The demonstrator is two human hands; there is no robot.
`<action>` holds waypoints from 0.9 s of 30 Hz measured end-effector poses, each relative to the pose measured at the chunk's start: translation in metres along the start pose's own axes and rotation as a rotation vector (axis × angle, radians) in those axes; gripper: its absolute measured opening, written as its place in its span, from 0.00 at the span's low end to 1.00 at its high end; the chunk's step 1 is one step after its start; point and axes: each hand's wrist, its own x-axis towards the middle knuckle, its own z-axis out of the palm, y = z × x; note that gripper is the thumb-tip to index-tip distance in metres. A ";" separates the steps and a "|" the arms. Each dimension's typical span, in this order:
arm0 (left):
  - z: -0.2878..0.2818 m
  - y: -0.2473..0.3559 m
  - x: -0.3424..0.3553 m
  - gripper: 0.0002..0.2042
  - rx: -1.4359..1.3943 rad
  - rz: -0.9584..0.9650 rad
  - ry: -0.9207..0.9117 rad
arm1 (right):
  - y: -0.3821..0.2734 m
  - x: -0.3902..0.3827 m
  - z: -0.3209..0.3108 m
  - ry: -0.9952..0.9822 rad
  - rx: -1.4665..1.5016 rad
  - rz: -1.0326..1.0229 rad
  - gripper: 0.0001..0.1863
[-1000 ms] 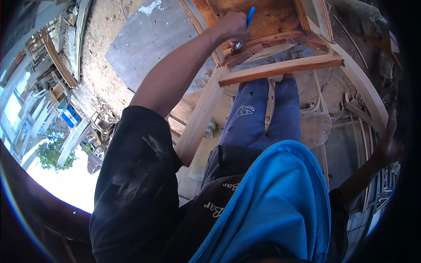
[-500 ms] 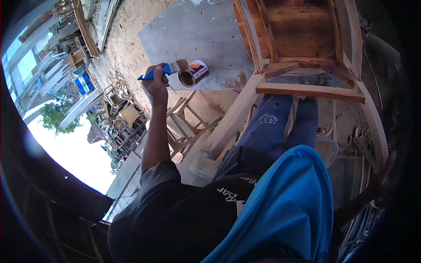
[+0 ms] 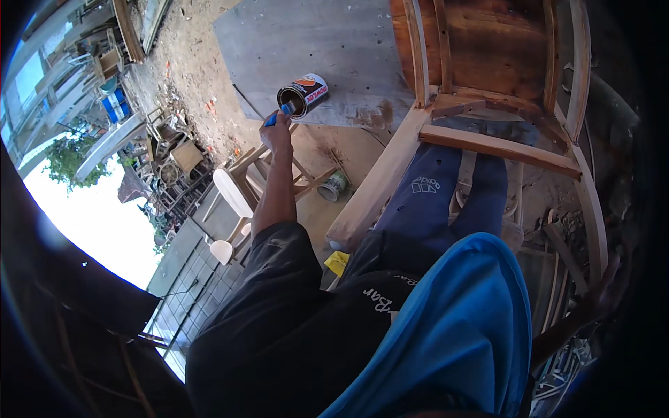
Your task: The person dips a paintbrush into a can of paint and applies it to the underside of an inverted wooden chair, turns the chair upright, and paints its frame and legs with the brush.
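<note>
My left hand (image 3: 279, 136) is closed around the blue handle of a paintbrush (image 3: 270, 120). The brush's bristles are down inside the mouth of an open paint can (image 3: 313, 90), which has a dark, white and orange label and stands on a grey board (image 3: 348, 42). In front of my legs a wooden chair (image 3: 498, 148) is tipped, showing the reddish-brown underside of its seat; its legs are paler bare wood. At the dim right edge my right hand (image 3: 605, 284) lies against the end of a chair leg, its fingers looking stretched out.
Left of centre stand pale wooden chair frames (image 3: 233, 195). Beyond them is a heap of old furniture (image 3: 185, 157). A small stained tin (image 3: 333, 186) and a yellow scrap (image 3: 338, 262) lie near the chair. A blue cloth (image 3: 467, 313) hangs across the lower view.
My left hand has brought the brush to the right and dipped its bristles into the paint can. The view has shifted slightly; my right hand stays by the chair leg.
</note>
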 end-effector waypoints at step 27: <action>-0.031 0.058 -0.018 0.20 -0.419 -0.231 0.154 | -0.027 -0.004 0.004 0.043 0.016 0.022 0.20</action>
